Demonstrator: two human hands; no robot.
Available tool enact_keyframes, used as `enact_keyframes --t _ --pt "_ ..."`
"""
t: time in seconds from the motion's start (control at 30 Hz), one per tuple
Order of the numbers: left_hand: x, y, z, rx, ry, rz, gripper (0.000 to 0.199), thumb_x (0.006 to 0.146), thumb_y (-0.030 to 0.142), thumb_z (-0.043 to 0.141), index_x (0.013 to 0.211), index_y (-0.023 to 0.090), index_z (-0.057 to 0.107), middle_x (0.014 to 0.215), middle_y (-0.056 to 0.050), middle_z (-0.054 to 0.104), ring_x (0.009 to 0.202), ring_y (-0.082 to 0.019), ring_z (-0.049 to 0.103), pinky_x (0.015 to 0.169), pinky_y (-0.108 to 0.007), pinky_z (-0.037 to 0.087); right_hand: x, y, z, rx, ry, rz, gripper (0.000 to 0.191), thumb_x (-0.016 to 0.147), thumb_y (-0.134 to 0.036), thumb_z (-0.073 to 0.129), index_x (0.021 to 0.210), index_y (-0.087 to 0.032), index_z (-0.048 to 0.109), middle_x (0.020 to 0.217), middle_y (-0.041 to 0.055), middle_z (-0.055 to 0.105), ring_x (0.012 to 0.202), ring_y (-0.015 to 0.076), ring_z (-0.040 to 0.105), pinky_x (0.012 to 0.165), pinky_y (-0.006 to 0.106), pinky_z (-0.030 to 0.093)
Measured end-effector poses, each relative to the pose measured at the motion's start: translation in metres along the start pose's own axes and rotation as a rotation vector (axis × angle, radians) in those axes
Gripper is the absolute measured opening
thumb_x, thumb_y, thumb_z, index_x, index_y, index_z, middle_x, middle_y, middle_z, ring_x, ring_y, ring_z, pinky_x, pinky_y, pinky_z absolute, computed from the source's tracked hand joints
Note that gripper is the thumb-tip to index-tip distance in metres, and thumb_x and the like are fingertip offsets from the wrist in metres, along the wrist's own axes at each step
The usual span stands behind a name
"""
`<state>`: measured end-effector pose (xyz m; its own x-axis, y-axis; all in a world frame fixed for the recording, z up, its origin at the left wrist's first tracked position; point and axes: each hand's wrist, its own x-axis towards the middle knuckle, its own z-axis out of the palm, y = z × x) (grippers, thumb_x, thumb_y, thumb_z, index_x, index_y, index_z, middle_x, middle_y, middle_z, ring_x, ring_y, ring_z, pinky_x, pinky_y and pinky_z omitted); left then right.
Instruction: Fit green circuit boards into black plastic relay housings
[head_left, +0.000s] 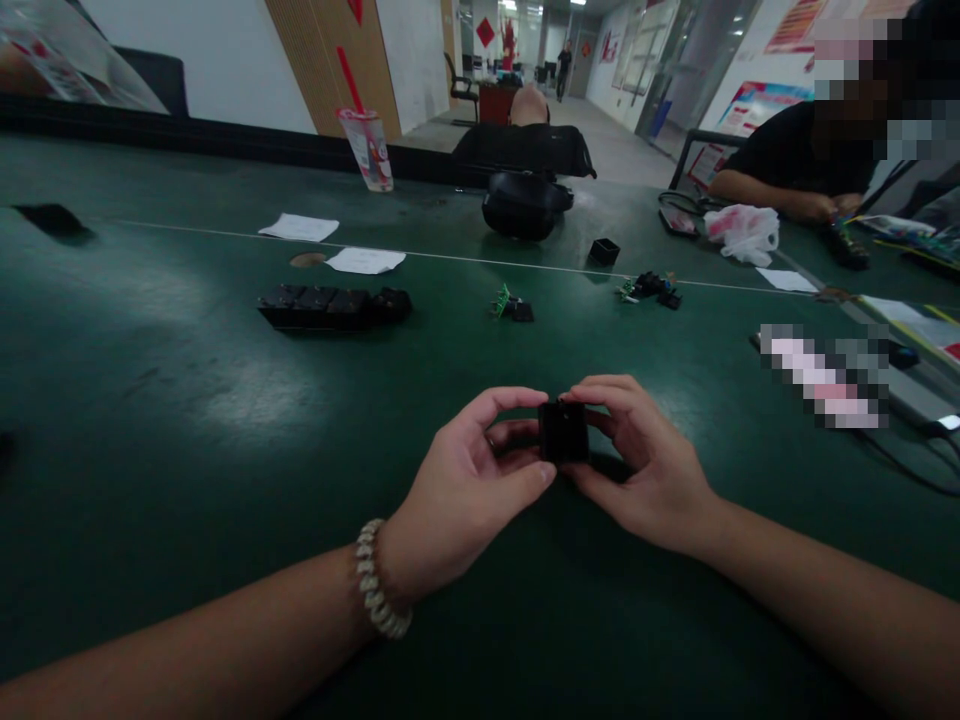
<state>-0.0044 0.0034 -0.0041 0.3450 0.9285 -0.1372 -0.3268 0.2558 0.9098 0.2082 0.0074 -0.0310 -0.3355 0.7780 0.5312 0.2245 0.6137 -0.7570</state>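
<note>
Between my two hands, just above the green table (315, 520), is a small black square box (565, 432). My left hand (480, 475) grips its left side, thumb at the lower edge and forefinger at the upper corner. On the right side, my right hand (645, 465) holds it with fingers at the top and thumb below. Beyond the hands lie a small green circuit board with a black piece (512, 305) and a cluster of small black and green parts (649, 289). A row of black box-shaped pieces (334, 307) stands to the left.
An open black box (604, 251) and a black pouch-like case (523, 205) sit farther back. White papers (366, 261), a plastic cup with a red straw (366, 150) and a white plastic bag (742, 232) are around. At right are a cable (907, 470) and another person's hands (832, 207).
</note>
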Motion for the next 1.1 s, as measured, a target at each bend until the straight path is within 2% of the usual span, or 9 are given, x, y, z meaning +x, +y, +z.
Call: enact_keyframes --t 0.13,0.27,0.47,0.73,0.97,1.1 --pt "0.0000 0.0002 0.0000 0.011 0.014 0.010 0.050 0.074 0.004 0.085 0.117 0.022 0.069 0.113 -0.006 0.078 0.113 -0.025 0.073 0.098 -0.040 0.060 0.0005 -0.0012 0.0006 -0.004 -0.003 0.019 0.067 0.085 -0.003 0.073 0.143 -0.030 0.055 0.138 0.0119 0.055 0.131 0.0288 0.063 0.110 0.052 0.063" --pt "0.0010 -0.0021 -0.0019 0.000 -0.002 0.050 0.045 0.076 0.007 0.085 0.116 0.022 0.070 0.121 -0.008 0.075 0.119 -0.028 0.069 0.101 -0.043 0.057 0.0008 -0.0015 0.0012 -0.004 -0.022 0.040 0.066 0.086 -0.006 0.074 0.144 -0.029 0.053 0.135 0.0118 0.059 0.129 0.0289 0.067 0.109 0.051 0.064" --pt "0.0021 -0.0041 -0.0019 -0.012 0.043 0.081 0.042 0.078 0.009 0.085 0.116 0.021 0.074 0.126 -0.007 0.073 0.118 -0.027 0.068 0.109 -0.047 0.052 0.0011 -0.0020 -0.0005 -0.042 0.018 -0.011 0.061 0.086 -0.006 0.074 0.140 -0.029 0.057 0.133 0.0117 0.059 0.126 0.0286 0.066 0.106 0.051 0.064" --pt "0.0020 -0.0037 -0.0025 0.064 0.070 0.017 0.048 0.080 0.021 0.090 0.126 0.023 0.073 0.128 -0.008 0.074 0.118 -0.028 0.069 0.109 -0.050 0.054 0.0000 -0.0032 -0.0031 -0.131 0.016 -0.037 0.062 0.086 -0.006 0.073 0.141 -0.032 0.060 0.132 0.0116 0.055 0.123 0.0307 0.062 0.102 0.056 0.062" --pt "0.0021 -0.0008 -0.0011 0.073 0.042 0.000 0.043 0.077 0.014 0.088 0.118 0.021 0.075 0.123 -0.008 0.079 0.116 -0.026 0.071 0.107 -0.046 0.055 0.0004 -0.0067 -0.0017 -0.016 -0.007 -0.039 0.069 0.086 -0.009 0.079 0.148 -0.030 0.055 0.139 0.0116 0.052 0.132 0.0294 0.058 0.110 0.050 0.059" --pt "0.0033 -0.0016 -0.0020 0.078 0.023 0.024 0.043 0.074 0.006 0.085 0.113 0.020 0.074 0.120 -0.006 0.079 0.114 -0.024 0.071 0.105 -0.043 0.055 0.0005 -0.0071 -0.0034 0.034 -0.045 0.060 0.064 0.089 -0.019 0.081 0.146 -0.030 0.055 0.141 0.0111 0.050 0.123 0.0261 0.065 0.103 0.044 0.063"
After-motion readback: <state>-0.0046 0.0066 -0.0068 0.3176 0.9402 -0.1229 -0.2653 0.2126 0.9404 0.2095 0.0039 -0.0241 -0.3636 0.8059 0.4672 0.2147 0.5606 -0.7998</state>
